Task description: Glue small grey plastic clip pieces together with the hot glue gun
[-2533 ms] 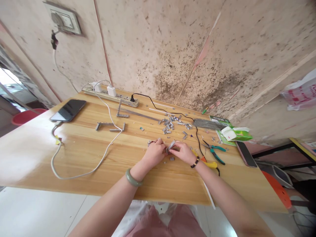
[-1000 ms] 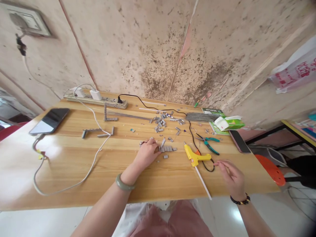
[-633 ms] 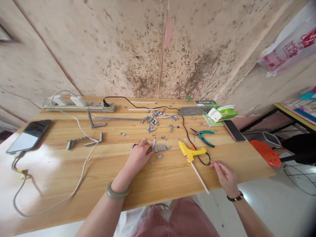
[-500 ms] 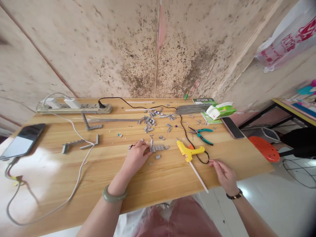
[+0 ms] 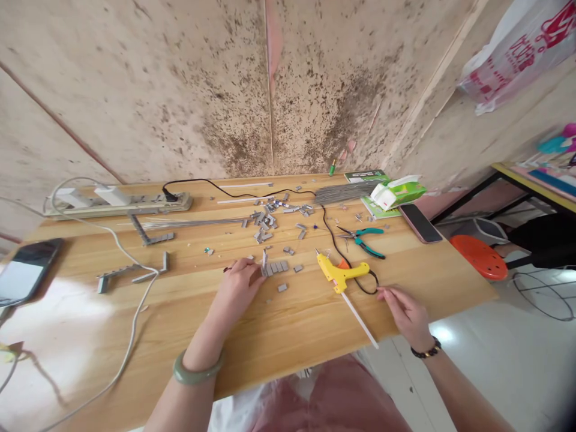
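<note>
My left hand (image 5: 240,281) rests on the table with its fingers closed at the left end of a short row of small grey blocks (image 5: 276,267). A thin grey piece (image 5: 264,258) stands upright beside the fingertips, which pinch the end of the row. Two loose grey blocks lie just to the right and below. My right hand (image 5: 407,312) is closed in a pinch at the table's front right, its fingertips against or beside the black cable loop (image 5: 376,282). What they hold is too small to tell. Left of it lies a yellow glue gun (image 5: 339,272) with a white glue stick (image 5: 360,320) in its back.
Pliers (image 5: 362,239), a phone (image 5: 420,223), a tissue pack (image 5: 398,195) and a bundle of thin wires (image 5: 344,192) lie to the right. Many grey blocks (image 5: 265,222) are scattered mid-table. L-shaped grey assemblies (image 5: 148,236), a power strip (image 5: 168,204) and a white cable (image 5: 134,330) are at left.
The view has turned a little, shifting the table leftward. A slightly wider gap shows between the row and the loose block on its right. Both hands keep nearly the same pose.
</note>
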`<state>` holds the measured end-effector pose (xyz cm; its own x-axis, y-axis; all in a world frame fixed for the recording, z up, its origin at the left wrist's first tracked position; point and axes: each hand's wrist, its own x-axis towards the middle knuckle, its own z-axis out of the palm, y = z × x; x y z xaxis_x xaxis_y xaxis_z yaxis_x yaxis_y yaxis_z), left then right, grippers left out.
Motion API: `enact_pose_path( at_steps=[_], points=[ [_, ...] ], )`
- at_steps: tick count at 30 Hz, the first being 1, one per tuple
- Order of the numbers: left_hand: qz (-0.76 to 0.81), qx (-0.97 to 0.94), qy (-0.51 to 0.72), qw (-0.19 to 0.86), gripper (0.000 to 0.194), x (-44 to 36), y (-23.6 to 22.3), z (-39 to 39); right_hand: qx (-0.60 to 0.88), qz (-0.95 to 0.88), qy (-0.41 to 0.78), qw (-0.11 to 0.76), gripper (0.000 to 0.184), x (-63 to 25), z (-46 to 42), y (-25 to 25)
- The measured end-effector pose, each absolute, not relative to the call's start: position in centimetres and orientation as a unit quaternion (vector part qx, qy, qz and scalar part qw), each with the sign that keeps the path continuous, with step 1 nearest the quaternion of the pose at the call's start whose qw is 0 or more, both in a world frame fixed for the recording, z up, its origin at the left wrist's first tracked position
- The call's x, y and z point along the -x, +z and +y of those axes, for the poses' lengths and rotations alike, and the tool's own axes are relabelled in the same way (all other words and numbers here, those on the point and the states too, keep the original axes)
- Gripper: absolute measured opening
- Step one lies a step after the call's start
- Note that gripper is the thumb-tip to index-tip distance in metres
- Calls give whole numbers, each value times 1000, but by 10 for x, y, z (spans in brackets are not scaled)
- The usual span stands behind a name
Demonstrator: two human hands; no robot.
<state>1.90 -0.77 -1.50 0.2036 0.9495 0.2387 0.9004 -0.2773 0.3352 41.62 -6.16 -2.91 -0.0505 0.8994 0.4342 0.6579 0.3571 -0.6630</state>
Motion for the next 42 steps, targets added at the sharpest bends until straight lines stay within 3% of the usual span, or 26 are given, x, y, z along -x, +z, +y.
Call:
enact_pose_path(
  at_steps=[7,42],
  points=[
    [622,-758,195,-4,17,-13,-17,-6,546,-714,142,414,21,-417,-61,-32],
    [643,-740,198,8,22,-11,-23,1,550,-713,144,409,22,-419,-60,-35]
  ],
)
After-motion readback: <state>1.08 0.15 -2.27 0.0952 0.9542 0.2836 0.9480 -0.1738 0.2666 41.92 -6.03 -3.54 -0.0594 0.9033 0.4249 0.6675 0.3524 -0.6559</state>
